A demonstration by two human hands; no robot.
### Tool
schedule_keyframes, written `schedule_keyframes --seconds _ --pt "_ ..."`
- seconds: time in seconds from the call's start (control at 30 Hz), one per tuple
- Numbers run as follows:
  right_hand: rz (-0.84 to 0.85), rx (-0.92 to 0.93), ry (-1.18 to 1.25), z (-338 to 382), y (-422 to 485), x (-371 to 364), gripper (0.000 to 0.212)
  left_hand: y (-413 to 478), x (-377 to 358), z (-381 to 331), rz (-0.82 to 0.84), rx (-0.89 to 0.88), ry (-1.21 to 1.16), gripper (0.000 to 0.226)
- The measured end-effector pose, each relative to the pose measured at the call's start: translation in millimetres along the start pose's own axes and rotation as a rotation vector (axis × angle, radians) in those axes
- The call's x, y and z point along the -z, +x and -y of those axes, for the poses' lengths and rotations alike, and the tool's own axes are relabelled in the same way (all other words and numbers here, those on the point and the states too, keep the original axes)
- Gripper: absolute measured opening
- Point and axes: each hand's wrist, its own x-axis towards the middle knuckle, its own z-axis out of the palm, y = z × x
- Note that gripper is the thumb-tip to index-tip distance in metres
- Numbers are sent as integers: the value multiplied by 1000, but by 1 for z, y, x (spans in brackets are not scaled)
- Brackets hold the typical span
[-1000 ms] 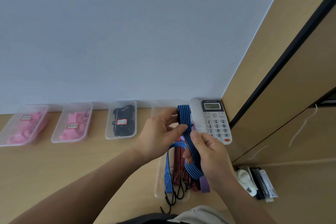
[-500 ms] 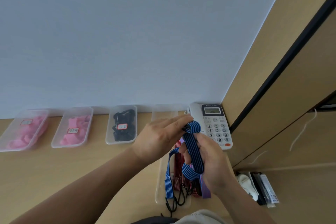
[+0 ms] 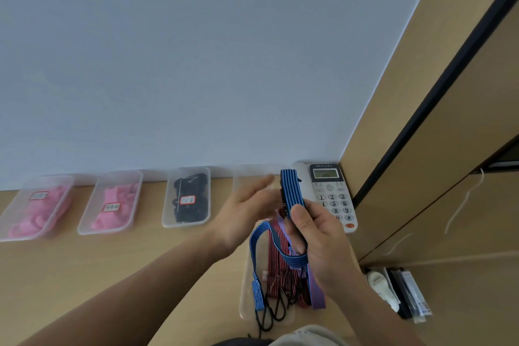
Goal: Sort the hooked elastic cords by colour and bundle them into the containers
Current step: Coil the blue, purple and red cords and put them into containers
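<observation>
Our left hand [image 3: 247, 213], pinching the fold a moment earlier, had let go and hung open, fingers [image 3: 262, 182] straight, while the blue striped cord [image 3: 292, 191] stood doubled above the tray [image 3: 243, 284] of red cords [image 3: 276, 261], gripped in the curled fingers of our right hand [image 3: 323, 241], so we judged the bundle nearly ready for the empty container [image 3: 250, 177].

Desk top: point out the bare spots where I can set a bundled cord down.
Widest bare desk: in front of the filled row, from the leftmost pink container to the black-cord container, left of the left forearm. Narrow bare strips separate them. Crowded on the right: cord tray, telephone, left hand and right hand gripping the blue cord.
</observation>
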Motion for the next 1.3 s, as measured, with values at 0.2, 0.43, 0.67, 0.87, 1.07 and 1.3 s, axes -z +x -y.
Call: schedule_keyframes --seconds 0.2,0.43,0.67,0.87,1.07,1.3 --pt "4 9 -89 -4 -1 1 34 -6 -10 -19 22 -29 -1 30" --pt "-20 -38 -90 -6 -3 1 18 -1 -11 -15 -101 60 -272 46" --pt "-102 -122 -16 -7 -3 0 20 7 -14 -9 -175 9 -322 30" --pt "-92 -142 -83 -2 -1 1 30 8 -12 -4 -153 -32 -245 24" --pt "-135 -151 -240 0 1 6 45 9 -2 -3 -165 -100 31 14" --pt "-57 -269 -264 5 3 6 43 9 9 16 -211 -364 580 24"
